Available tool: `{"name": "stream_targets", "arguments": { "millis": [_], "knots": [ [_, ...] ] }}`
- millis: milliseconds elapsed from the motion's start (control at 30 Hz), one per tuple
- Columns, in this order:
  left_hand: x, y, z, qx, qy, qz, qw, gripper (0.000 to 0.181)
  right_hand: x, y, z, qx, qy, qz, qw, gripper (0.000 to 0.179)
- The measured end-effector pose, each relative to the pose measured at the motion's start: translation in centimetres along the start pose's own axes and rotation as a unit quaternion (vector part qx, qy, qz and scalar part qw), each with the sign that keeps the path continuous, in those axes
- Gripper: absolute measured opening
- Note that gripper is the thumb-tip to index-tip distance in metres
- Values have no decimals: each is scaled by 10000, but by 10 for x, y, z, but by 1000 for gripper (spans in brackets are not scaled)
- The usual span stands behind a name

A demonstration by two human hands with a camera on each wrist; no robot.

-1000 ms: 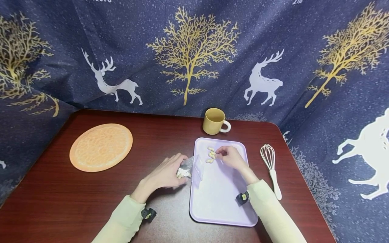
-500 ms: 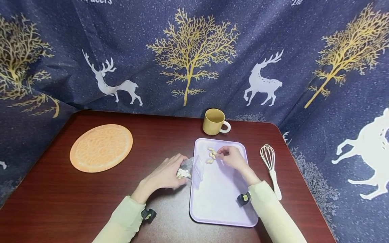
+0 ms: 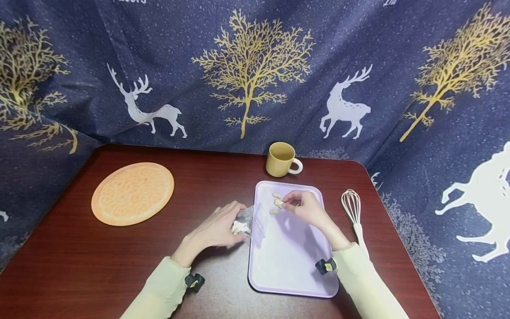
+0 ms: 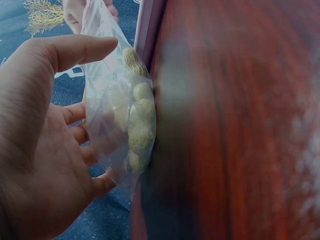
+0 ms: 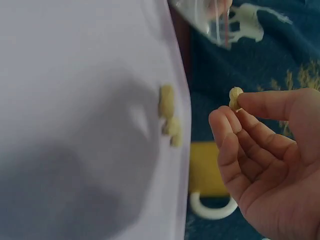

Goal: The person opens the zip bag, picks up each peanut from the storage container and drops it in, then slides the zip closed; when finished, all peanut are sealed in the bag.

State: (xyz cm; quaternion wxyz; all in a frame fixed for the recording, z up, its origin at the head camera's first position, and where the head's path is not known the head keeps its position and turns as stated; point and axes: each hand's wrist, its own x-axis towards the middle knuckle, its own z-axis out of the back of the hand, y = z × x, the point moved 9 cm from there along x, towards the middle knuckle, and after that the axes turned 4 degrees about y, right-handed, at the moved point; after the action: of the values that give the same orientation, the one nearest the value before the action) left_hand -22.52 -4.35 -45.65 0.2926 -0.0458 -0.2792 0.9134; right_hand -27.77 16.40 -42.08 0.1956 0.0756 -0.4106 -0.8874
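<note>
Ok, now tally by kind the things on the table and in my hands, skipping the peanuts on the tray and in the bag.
Clear bag, held in the left hand: 1
Peanut, pinched in the right hand: 1
Tray: 1
Mug: 1
Whisk: 1
Round orange mat: 1
Total: 6

1. I see the head camera's view from farthest back, facing forward and down across the surface [image 3: 215,177] to the cloth [image 3: 287,122].
2. The left wrist camera [image 3: 194,282] sits close, turned sideways, looking past the left hand [image 4: 42,145] at the bag [image 4: 117,105].
3. The right wrist camera [image 3: 326,266], also close and sideways, looks past the right hand [image 5: 280,180] towards the mug [image 5: 206,170].
4. All three share the bag; head and right wrist share the mug.
</note>
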Motion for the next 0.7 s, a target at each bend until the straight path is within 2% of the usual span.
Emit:
{"name": "stream_targets", "arguments": {
  "millis": [333,700],
  "knots": [
    [0,-1,2,-16,-20,-51,10000,66,-8,35,-25,-186,531,551,9969,7],
    [0,-1,2,-103,-52,-58,9999,65,-7,36,-43,-327,673,601,9954,13]
  ]
}}
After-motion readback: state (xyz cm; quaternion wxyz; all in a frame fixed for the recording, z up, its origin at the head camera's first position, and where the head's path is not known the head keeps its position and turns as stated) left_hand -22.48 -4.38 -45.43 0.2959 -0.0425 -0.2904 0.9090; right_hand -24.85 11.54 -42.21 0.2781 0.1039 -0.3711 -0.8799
